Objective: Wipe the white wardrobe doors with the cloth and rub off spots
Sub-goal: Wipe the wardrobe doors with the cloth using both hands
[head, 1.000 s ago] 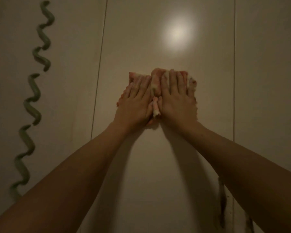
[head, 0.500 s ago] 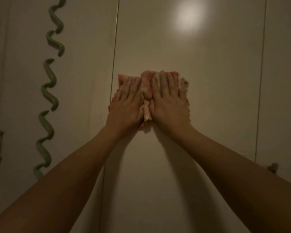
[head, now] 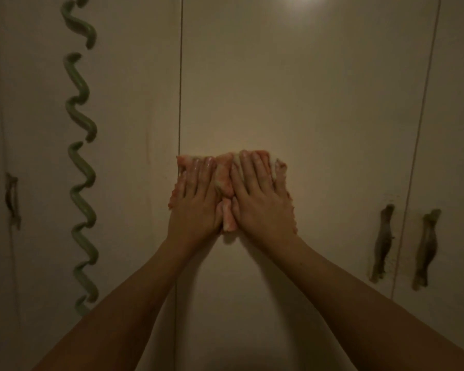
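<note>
A pink and white cloth (head: 224, 174) is pressed flat against the middle white wardrobe door (head: 292, 89). My left hand (head: 196, 203) lies palm-down on the cloth's left half, fingers together and pointing up. My right hand (head: 260, 202) lies palm-down on its right half, beside the left hand. A fold of cloth bulges up between the two hands. Most of the cloth is hidden under my palms. The room is dim.
A green wavy spiral decoration (head: 82, 162) runs down the left door (head: 134, 103). Dark door handles sit at right (head: 382, 242) (head: 426, 247) and far left (head: 11, 199). Vertical door gaps run left (head: 179, 103) and right (head: 423, 103) of the cloth.
Both hands and the cloth have slid down the door together. The light reflection has risen out of the top of view, and the door handles at right have come into view.
</note>
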`<control>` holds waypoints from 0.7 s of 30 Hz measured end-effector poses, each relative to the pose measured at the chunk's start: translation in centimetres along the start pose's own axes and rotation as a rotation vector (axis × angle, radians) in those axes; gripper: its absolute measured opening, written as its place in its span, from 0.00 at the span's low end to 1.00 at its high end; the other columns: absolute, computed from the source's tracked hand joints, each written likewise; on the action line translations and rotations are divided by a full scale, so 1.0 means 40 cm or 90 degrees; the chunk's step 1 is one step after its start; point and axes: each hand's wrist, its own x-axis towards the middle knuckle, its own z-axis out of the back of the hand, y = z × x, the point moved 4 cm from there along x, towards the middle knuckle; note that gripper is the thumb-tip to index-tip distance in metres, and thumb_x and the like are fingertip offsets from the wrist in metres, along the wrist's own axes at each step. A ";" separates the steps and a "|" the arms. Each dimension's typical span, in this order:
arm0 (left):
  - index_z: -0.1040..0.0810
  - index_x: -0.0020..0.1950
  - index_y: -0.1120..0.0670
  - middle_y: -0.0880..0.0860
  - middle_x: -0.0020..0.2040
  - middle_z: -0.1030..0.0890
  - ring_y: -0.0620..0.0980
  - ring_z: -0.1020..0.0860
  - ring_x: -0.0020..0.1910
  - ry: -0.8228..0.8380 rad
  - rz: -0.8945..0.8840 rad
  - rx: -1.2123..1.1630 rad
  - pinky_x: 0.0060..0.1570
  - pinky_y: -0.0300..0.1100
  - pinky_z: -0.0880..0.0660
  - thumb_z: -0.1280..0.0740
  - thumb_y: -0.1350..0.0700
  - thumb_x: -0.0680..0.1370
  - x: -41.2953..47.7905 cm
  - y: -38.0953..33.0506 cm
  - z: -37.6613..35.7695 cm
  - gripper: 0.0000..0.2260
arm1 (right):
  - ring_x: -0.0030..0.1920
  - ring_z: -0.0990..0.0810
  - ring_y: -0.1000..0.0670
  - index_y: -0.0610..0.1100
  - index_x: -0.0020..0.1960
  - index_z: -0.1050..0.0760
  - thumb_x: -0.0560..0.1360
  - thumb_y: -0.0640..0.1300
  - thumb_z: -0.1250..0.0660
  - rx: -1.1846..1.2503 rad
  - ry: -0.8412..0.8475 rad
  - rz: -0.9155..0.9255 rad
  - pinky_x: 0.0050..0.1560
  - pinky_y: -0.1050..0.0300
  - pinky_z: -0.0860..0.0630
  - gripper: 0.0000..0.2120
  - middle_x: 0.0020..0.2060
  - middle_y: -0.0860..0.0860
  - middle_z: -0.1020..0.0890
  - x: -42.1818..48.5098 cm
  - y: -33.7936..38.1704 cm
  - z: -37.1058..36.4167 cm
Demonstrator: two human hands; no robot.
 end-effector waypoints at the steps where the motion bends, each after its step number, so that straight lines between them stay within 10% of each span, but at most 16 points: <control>1: 0.50 0.79 0.56 0.58 0.79 0.48 0.58 0.52 0.78 -0.001 0.001 0.001 0.75 0.57 0.48 0.47 0.47 0.79 -0.009 -0.003 -0.005 0.30 | 0.78 0.45 0.40 0.42 0.78 0.39 0.80 0.51 0.40 -0.002 -0.007 0.005 0.76 0.35 0.53 0.29 0.78 0.42 0.40 -0.010 0.001 -0.004; 21: 0.41 0.76 0.61 0.61 0.78 0.47 0.63 0.48 0.77 0.093 -0.007 -0.011 0.74 0.57 0.48 0.44 0.48 0.78 -0.372 -0.138 -0.124 0.29 | 0.77 0.41 0.42 0.42 0.73 0.30 0.77 0.46 0.43 0.046 0.055 0.085 0.76 0.35 0.53 0.25 0.76 0.45 0.38 -0.404 0.077 -0.068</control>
